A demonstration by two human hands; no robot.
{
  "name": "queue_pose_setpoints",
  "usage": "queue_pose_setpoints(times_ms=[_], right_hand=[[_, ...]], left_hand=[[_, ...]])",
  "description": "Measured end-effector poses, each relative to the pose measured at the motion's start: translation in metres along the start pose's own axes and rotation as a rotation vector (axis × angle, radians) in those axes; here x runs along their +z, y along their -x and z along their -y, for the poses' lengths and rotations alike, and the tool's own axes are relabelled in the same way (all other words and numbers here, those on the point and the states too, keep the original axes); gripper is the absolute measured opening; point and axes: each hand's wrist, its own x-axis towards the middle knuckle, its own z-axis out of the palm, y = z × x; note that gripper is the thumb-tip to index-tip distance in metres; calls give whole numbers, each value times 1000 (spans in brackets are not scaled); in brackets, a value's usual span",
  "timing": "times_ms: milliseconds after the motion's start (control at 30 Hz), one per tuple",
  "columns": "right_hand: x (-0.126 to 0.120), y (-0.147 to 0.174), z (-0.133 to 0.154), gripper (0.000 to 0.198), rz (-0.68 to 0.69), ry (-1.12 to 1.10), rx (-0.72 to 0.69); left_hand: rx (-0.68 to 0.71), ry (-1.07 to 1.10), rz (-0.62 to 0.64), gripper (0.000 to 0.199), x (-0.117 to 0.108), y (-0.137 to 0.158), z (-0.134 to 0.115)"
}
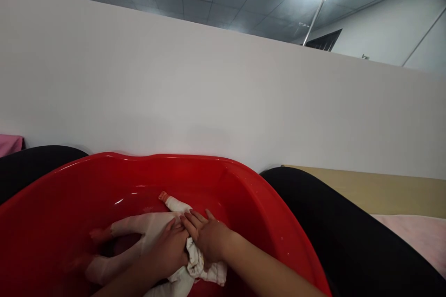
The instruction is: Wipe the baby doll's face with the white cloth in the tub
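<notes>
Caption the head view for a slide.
Both hands, left hand and right hand, press a white garment inside a red basin.

Both arms are bare, with no sleeves to see; the left hand (167, 253) and the right hand (209, 239) wear no gloves and no rings; the nails are short and plain; black cloth covers both knees (331, 222).

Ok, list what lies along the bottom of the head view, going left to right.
Pink cloth at the left edge → red basin → left hand on the white doll garment → right hand → black surface → tan tabletop.
</notes>
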Motion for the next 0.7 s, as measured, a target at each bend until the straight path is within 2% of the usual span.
queue_pose_setpoints(times_ms=[200,367,433,567,700], right_hand=[[-9,2,-7,132,67,-133,2],[-29,14,-12,113,85,-259,-61],[-32,15,-11,117,95,-259,-38],[-20,5,-4,144,105,-90,44],[-8,1,6,141,8,56,25]], left_hand=[[-25,27,26,91,-9,4,-12],[21,58,36,75,-21,10,-23],[8,55,40,78,-22,11,-25],[4,54,-2,86,-20,12,-23],[-11,4,12,84,-19,10,-22]])
